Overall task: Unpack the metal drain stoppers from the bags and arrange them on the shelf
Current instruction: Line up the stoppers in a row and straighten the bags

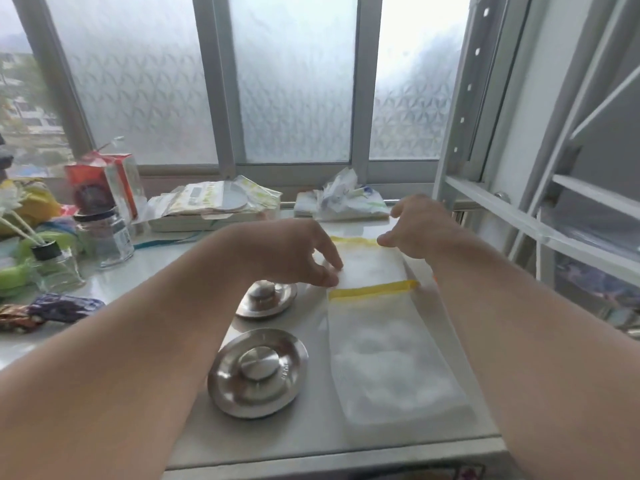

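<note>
Two round metal drain stoppers lie on the white shelf top (pixel 194 282): a near stopper (pixel 258 372) and a farther stopper (pixel 266 299) just below my left hand. To their right lie two flat clear bags with yellow zip strips, a near bag (pixel 388 358) and a far bag (pixel 372 263) that it partly overlaps. My left hand (pixel 294 251) pinches the far bag's left edge between thumb and forefinger. My right hand (pixel 419 226) hovers over that bag's top right corner with fingers apart, one fingertip touching the yellow strip. Both bags look flat.
Glass bottles (pixel 110 237), a reed diffuser (pixel 55 265) and a red carton (pixel 100 181) crowd the left side. Paper packets (pixel 214 202) and crumpled plastic (pixel 343 195) lie along the frosted window. A white metal rack (pixel 519 209) stands at the right. The shelf's front edge (pixel 329 459) is close.
</note>
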Demonstrator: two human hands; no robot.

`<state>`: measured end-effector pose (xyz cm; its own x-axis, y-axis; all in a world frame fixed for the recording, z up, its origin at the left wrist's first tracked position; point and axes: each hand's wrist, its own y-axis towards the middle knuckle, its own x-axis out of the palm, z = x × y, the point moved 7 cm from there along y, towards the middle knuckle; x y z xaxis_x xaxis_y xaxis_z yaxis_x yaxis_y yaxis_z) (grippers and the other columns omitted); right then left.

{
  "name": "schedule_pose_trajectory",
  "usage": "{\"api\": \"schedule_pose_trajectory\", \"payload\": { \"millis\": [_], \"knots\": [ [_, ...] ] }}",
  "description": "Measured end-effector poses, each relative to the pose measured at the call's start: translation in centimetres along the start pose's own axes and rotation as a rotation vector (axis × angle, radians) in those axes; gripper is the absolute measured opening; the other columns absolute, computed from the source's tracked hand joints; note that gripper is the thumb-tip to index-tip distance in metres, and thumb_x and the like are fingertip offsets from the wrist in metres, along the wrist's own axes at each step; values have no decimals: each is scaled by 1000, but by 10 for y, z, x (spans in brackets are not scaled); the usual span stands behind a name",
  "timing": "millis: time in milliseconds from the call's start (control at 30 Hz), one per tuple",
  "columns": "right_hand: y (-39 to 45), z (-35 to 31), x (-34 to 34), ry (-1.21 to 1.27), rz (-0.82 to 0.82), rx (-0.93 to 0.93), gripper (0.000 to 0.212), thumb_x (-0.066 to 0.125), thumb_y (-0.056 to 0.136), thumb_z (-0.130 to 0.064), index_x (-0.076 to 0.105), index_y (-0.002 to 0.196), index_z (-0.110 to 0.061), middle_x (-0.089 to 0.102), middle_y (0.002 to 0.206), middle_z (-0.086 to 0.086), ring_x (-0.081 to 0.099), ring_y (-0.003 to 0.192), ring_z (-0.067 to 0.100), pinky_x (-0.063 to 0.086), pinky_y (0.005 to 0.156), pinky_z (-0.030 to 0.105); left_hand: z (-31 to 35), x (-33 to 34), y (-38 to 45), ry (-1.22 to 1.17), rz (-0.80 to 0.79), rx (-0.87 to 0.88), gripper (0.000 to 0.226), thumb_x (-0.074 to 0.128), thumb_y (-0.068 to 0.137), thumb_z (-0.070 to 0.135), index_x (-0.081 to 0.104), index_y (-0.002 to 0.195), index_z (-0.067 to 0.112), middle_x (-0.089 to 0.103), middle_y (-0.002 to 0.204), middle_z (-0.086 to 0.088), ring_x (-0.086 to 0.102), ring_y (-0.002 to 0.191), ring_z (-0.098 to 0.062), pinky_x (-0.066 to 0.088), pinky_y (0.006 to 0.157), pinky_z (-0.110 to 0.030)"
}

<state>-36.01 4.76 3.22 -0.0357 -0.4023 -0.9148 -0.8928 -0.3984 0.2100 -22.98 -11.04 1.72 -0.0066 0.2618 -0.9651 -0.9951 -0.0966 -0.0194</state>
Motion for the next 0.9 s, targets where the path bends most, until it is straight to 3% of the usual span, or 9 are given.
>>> {"api": "schedule_pose_trajectory", "payload": {
  "millis": [167, 333, 433, 500, 633, 700, 767, 833, 900],
  "knots": [
    [7, 2, 7, 205, 5, 10, 46, 85, 83, -22, 74, 127, -15, 74, 126, 6, 71, 115, 26, 56, 100, 35, -1, -4, -4, 43, 12, -15, 42, 80, 87, 62, 79, 126, 47, 67, 116, 22, 70, 122, -14, 53, 105, -34],
    [9, -1, 13, 467, 34, -20, 49, 79, 82, -6, 72, 129, -17, 78, 96, -4, 78, 92, 25, 63, 87, 38, -1, -8, -7, 59, 41, -45, 44, 78, 91, 60, 78, 130, 41, 49, 91, 30, 68, 117, -13, 43, 94, -29],
    [11, 2, 16, 531, 121, -1, 49, 84, 80, -7, 71, 127, -15, 79, 93, -2, 78, 93, 24, 62, 92, 39, 1, -10, -9, 75, 83, -37, 42, 76, 93, 61, 78, 129, 40, 44, 87, 35, 59, 111, -8, 34, 108, -36],
    [15, 4, 19, 522, 136, 27, 48, 86, 79, -8, 72, 125, -15, 79, 92, -2, 77, 95, 23, 61, 96, 41, 0, -10, -10, 62, 105, -35, 41, 75, 93, 60, 78, 129, 39, 52, 93, 36, 60, 116, -8, 29, 105, -31],
    [17, 5, 20, 480, 134, 62, 46, 86, 78, -16, 74, 122, -16, 79, 102, 4, 76, 104, 27, 61, 96, 44, 1, -8, -13, 39, 80, -43, 45, 74, 96, 57, 75, 136, 37, 69, 140, 18, 62, 113, -7, 33, 92, -22],
    [12, -1, 1, 512, 202, 68, 30, 83, 79, -18, 78, 108, -19, 80, 103, 7, 77, 100, 29, 63, 83, 38, 2, -6, -12, 21, 53, -46, 46, 73, 96, 58, 75, 137, 37, 70, 125, 21, 64, 97, -6, 39, 82, -22],
    [2, -10, -38, 626, 301, 76, 9, 77, 78, -13, 79, 81, -21, 81, 88, 5, 80, 85, 28, 60, 64, 33, 2, -4, -12, 18, 33, -44, 47, 72, 95, 63, 75, 135, 38, 61, 105, 23, 61, 89, -5, 42, 79, -23],
    [-8, -17, -81, 781, 347, 32, 20, 74, 77, -4, 77, 65, -19, 81, 76, 9, 82, 75, 30, 67, 67, 41, 1, -3, -12, 20, 22, -30, 48, 73, 92, 66, 76, 132, 40, 66, 112, 19, 66, 98, -10, 47, 86, -27],
    [-20, -16, -104, 741, 274, -15, 24, 73, 81, 4, 78, 70, -17, 79, 82, 19, 82, 79, 33, 68, 77, 47, 1, -3, -12, 20, 16, -18, 50, 75, 90, 68, 74, 133, 43, 73, 127, 12, 70, 109, -15, 49, 91, -29]
  ]
}}
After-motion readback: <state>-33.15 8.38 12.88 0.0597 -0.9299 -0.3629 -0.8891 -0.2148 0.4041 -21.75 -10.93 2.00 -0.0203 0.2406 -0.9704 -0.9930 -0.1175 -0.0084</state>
